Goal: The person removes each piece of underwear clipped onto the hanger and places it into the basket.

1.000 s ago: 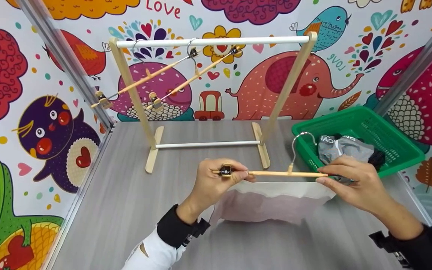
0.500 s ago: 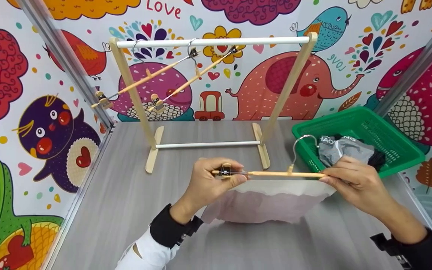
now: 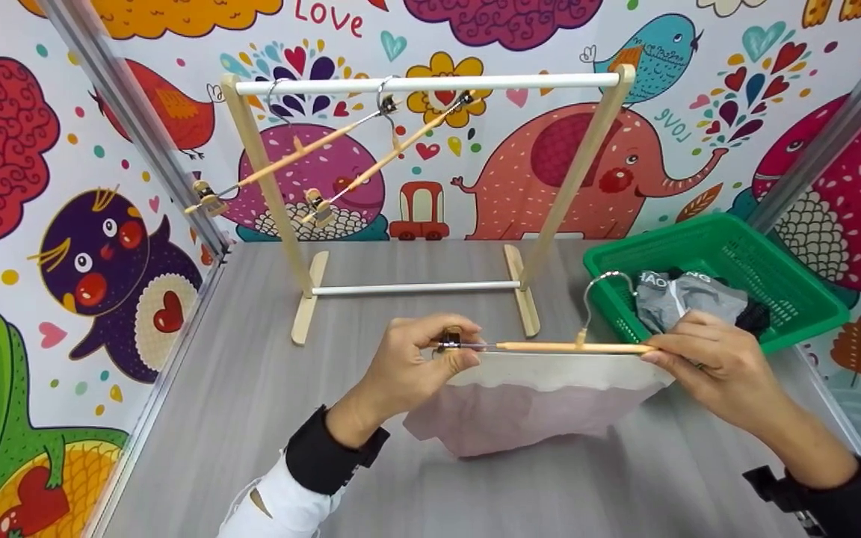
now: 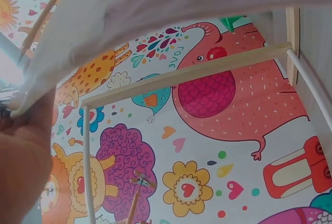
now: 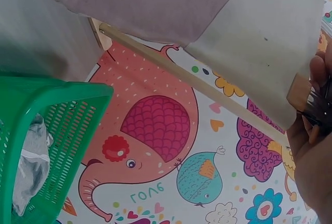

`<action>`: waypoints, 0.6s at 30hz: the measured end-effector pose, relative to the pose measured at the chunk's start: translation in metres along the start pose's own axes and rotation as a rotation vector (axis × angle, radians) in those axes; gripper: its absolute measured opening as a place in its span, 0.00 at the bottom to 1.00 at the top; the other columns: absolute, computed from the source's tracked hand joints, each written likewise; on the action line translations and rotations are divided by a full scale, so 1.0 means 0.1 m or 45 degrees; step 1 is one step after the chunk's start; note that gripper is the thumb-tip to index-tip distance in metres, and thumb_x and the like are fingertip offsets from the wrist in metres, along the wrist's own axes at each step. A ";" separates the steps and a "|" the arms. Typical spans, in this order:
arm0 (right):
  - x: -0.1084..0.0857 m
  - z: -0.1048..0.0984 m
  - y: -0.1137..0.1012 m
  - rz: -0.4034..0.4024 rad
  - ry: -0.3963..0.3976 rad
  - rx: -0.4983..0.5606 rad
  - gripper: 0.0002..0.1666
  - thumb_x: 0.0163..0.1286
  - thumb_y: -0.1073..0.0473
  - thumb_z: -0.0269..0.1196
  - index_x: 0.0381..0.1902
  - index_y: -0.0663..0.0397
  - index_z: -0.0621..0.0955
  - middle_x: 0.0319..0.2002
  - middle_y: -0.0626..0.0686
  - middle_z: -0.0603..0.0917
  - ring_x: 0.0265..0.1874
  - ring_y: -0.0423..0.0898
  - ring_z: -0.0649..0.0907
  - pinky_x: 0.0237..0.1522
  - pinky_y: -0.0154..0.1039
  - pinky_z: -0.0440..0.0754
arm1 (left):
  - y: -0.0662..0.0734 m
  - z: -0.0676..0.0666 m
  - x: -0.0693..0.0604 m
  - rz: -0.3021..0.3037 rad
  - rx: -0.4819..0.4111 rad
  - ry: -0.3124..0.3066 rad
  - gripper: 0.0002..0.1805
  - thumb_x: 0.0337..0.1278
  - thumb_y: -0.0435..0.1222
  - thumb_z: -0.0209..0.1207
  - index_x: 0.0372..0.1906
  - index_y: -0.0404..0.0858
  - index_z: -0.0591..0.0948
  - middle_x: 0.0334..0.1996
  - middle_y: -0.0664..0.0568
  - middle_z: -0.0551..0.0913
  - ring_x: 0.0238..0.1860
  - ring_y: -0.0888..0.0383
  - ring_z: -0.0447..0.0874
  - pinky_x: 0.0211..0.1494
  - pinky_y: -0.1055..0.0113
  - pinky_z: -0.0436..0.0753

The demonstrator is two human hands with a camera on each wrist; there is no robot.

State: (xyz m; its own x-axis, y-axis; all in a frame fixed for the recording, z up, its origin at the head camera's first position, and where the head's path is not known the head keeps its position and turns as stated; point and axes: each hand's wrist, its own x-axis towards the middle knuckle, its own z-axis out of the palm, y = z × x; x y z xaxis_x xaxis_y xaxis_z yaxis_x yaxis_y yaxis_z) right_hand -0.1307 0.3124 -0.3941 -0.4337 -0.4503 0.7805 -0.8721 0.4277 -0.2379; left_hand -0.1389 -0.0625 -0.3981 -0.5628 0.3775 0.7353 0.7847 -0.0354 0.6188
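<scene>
A wooden clip hanger (image 3: 550,347) with a silver hook is held level between my hands in the head view. Below it hangs a pink and cream cloth garment (image 3: 520,418). My left hand (image 3: 419,366) pinches the hanger's left clip (image 3: 451,341), with a length of thin metal rod bare beside it. My right hand (image 3: 722,366) grips the right end, its fingers hiding most of that clip. Seen from the right wrist, the wooden clip (image 5: 299,93) lies against the cream corner of the cloth. The left wrist view shows the cloth's edge reaching the left fingertips.
A wooden rack (image 3: 576,179) with a white top bar (image 3: 438,82) stands behind my hands. Two clip hangers (image 3: 296,155) hang at its left side. A green basket (image 3: 804,299) holding grey and dark clothes (image 3: 688,299) is at the right.
My left hand has moved slightly left with the clip, baring more of the metal rod. The cloth's upper edge spreads further left and its lower part has swung. My right hand stays nearly in place.
</scene>
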 end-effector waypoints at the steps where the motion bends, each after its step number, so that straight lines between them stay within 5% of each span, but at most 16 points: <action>1: 0.01 0.00 -0.01 -0.005 0.004 -0.005 0.25 0.77 0.46 0.64 0.31 0.62 0.89 0.25 0.51 0.86 0.28 0.41 0.73 0.27 0.28 0.68 | 0.00 0.00 0.00 0.013 0.025 0.013 0.21 0.69 0.47 0.64 0.45 0.29 0.85 0.35 0.43 0.90 0.33 0.52 0.91 0.37 0.64 0.88; 9: 0.09 0.00 -0.07 -0.043 0.041 -0.024 0.25 0.78 0.47 0.63 0.31 0.63 0.89 0.24 0.51 0.85 0.26 0.42 0.74 0.26 0.30 0.68 | 0.00 0.01 0.01 0.039 0.088 0.079 0.19 0.71 0.46 0.63 0.41 0.30 0.85 0.31 0.45 0.89 0.31 0.54 0.89 0.34 0.67 0.86; 15: 0.08 -0.01 -0.05 -0.035 0.021 -0.052 0.26 0.78 0.46 0.63 0.30 0.62 0.89 0.24 0.51 0.86 0.27 0.42 0.74 0.27 0.30 0.68 | -0.03 0.00 0.04 0.035 0.062 0.070 0.05 0.62 0.28 0.70 0.39 0.30 0.85 0.31 0.46 0.89 0.30 0.54 0.88 0.32 0.68 0.85; 18: 0.06 0.00 -0.04 -0.023 0.010 -0.057 0.25 0.77 0.46 0.64 0.31 0.62 0.90 0.24 0.51 0.86 0.27 0.42 0.74 0.27 0.30 0.69 | -0.05 -0.01 0.05 0.033 0.045 0.081 0.09 0.53 0.20 0.71 0.38 0.30 0.85 0.30 0.46 0.89 0.29 0.54 0.88 0.32 0.68 0.85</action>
State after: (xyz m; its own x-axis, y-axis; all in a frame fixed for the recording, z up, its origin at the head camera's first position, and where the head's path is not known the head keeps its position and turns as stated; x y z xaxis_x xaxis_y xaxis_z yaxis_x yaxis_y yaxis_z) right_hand -0.1296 0.3080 -0.3882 -0.4159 -0.4523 0.7889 -0.8688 0.4539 -0.1978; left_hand -0.1455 -0.0618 -0.3973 -0.5567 0.3177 0.7676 0.8073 -0.0111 0.5900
